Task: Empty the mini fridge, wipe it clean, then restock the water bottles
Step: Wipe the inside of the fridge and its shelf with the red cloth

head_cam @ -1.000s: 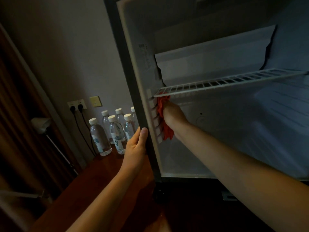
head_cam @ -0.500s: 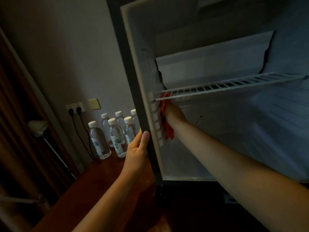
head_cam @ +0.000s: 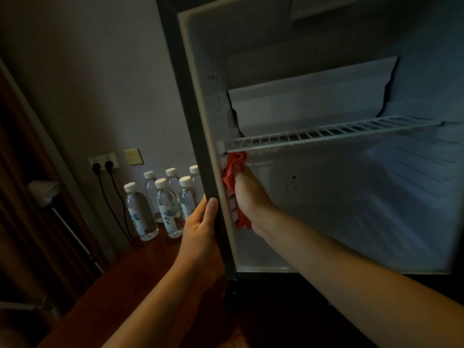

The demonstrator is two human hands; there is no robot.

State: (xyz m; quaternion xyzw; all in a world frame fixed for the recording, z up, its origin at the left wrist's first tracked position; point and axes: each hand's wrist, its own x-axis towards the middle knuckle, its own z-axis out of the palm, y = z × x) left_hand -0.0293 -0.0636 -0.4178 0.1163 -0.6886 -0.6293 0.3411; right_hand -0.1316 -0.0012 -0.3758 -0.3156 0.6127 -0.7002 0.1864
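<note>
The mini fridge (head_cam: 193, 101) stands open with no items inside; only a white wire shelf (head_cam: 334, 133) spans its middle. My right hand (head_cam: 247, 194) is inside, gripping a red cloth (head_cam: 234, 169) pressed against the ribbed left inner wall just under the shelf. My left hand (head_cam: 200, 226) holds the fridge's dark left front edge, thumb on the front face. Several water bottles (head_cam: 164, 205) with white caps stand on the floor left of the fridge, against the wall.
Two black plugs sit in a wall socket (head_cam: 103, 163) above the bottles, cables trailing down. A yellowish wall plate (head_cam: 133, 156) is beside it. A lamp-like object on a pole (head_cam: 44, 192) leans at the left by dark wood panelling. The floor (head_cam: 120, 285) is reddish wood.
My right hand has slid the red cloth up the left inner wall to just under the wire shelf. My left hand has kept its hold on the fridge edge.
</note>
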